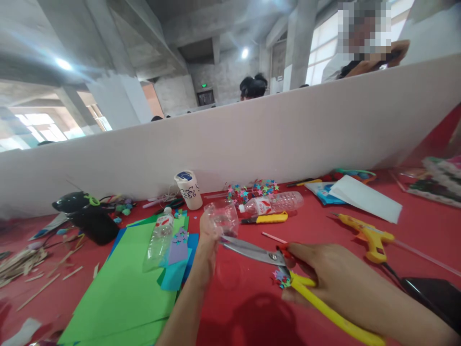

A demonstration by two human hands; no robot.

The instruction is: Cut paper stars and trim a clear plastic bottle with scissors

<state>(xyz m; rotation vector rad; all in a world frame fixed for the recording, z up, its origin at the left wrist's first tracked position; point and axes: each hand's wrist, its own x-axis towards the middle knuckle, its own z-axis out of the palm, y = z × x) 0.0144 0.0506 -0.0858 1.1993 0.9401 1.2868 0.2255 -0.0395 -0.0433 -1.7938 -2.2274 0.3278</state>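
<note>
My left hand (208,229) is closed around a cut, clear plastic bottle piece (224,217) above the red table. In my right hand (324,269) is a pair of scissors (252,251) with a yellow handle and metal blades. The blades point left, and their tips are close by the bottle piece; I cannot tell whether they touch it. A small bunch of coloured stars (281,278) shows beside the scissors' handle. Just beyond the blades lies a yellow utility knife (268,218), with a whole clear bottle (273,203) on its side behind it.
Green paper sheets (118,288) and another clear bottle (158,240) lie left. A white cup (189,190) stands near the white partition (230,144). At right is a yellow glue gun (370,235) with its cable. Wooden sticks (21,259) and a black bottle (91,221) are far left.
</note>
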